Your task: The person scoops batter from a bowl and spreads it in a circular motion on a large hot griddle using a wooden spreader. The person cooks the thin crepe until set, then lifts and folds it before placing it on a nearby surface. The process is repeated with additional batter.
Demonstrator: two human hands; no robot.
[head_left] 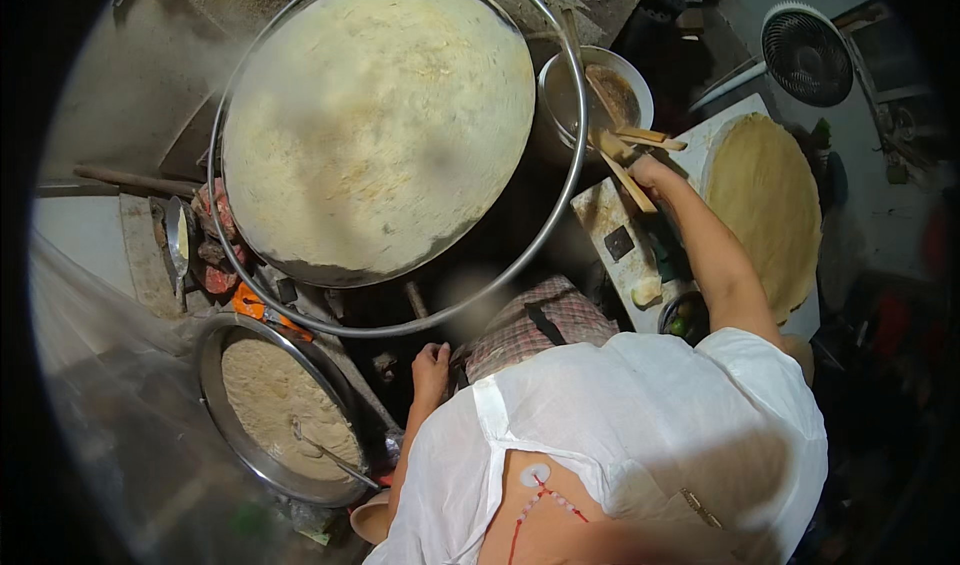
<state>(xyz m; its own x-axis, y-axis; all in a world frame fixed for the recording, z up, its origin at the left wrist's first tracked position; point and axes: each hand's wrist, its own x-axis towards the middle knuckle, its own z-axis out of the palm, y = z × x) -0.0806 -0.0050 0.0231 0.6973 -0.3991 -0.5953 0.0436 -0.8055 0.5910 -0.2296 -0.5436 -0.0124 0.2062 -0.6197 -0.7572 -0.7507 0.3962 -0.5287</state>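
Note:
A large round griddle carries a pale, thin pancake (380, 115) that covers nearly its whole top. At its right, my right hand (652, 173) reaches to a bowl of brown liquid (612, 90) and is closed on a wooden stick tool (628, 181). Other flat wooden pieces (650, 138) lie across the bowl's rim next to this hand. My left hand (430, 370) rests low beside my leg, below the metal ring, fingers curled with nothing visible in them.
A metal ring (470, 315) runs around the griddle. A metal basin (215, 385) of thick batter, with a ladle in it, stands at lower left. On the right, a finished flat pancake (765, 205) lies on a white board. A fan (806, 55) stands at upper right.

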